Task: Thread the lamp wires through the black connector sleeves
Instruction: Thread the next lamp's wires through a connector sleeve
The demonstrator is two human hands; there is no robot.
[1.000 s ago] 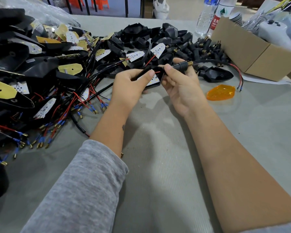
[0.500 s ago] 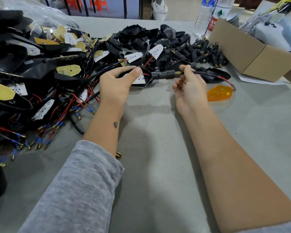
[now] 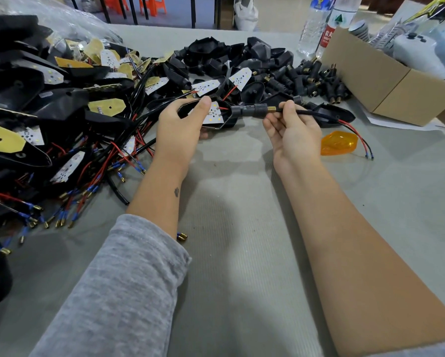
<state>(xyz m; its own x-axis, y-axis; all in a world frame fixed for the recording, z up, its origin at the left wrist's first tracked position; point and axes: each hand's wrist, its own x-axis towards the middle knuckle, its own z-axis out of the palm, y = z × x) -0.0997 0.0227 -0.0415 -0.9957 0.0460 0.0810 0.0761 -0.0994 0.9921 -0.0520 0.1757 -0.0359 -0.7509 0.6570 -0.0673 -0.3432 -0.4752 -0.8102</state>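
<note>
We hold the lamp housing (image 3: pixel 211 115) in our left hand (image 3: pixel 179 124) while our right hand (image 3: pixel 292 130) pinches its black wire (image 3: pixel 316 115), the ribbed cylindrical connector sleeve (image 3: pixel 252 110) lying horizontally between both hands above the grey surface (image 3: pixel 242 228).

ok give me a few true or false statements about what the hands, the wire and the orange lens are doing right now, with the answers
1. The left hand holds a black lamp housing with a white LED board inside. True.
2. The right hand is empty. False: it pinches the black sheathed wire just past the connector sleeve.
3. The connector sleeve sits on the wire, against the housing. True.
4. The orange lens is fitted on the held housing. False: it lies loose on the table, to the right of the right hand.
5. The wire's red and black ends trail off to the right. True.
</note>
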